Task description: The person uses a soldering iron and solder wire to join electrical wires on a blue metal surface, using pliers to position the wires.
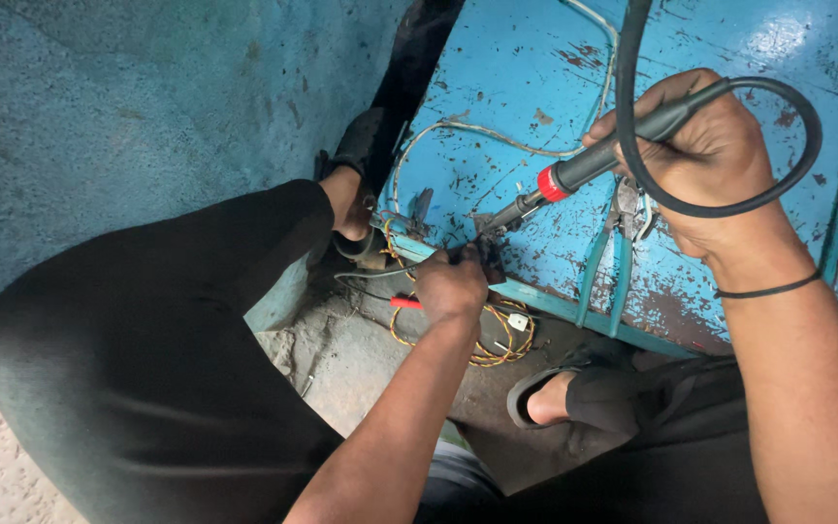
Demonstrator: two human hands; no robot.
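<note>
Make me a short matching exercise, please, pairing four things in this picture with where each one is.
Things:
1. soldering iron
2. pliers with teal handles
3. yellow wire coil
4. black band

Places:
A. around the right wrist
B. lying on the blue surface, under the right hand
C. held in the right hand
D. on the floor below the left hand

Pairs: 1-C, 2-B, 3-D, 4-A

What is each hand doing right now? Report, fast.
Left hand: closed, pinching a small part at the blue panel's edge.
Right hand: closed around the soldering iron.
</note>
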